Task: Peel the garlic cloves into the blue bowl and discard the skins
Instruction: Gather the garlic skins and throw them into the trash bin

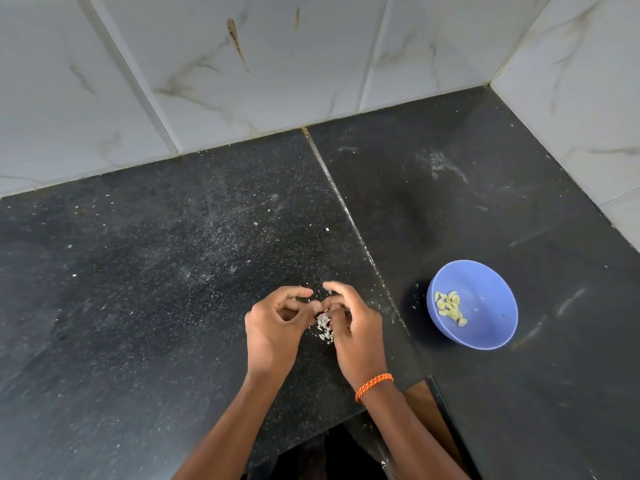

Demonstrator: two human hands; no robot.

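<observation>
My left hand point(275, 323) and my right hand point(356, 327) meet over the black counter, fingertips pinching a small garlic clove point(320, 306) between them; the clove is mostly hidden by the fingers. A small heap of white garlic skins point(323, 329) lies on the counter just beneath the hands. The blue bowl point(485, 327) stands to the right of my right hand, apart from it, and holds several peeled yellowish cloves point(450, 306) on its left side.
The black granite counter point(173, 289) carries scattered skin flecks. White marble-look wall tiles point(242, 64) close it off at the back and right. A seam point(346, 209) runs diagonally through the counter. The counter's front edge steps in near my right forearm.
</observation>
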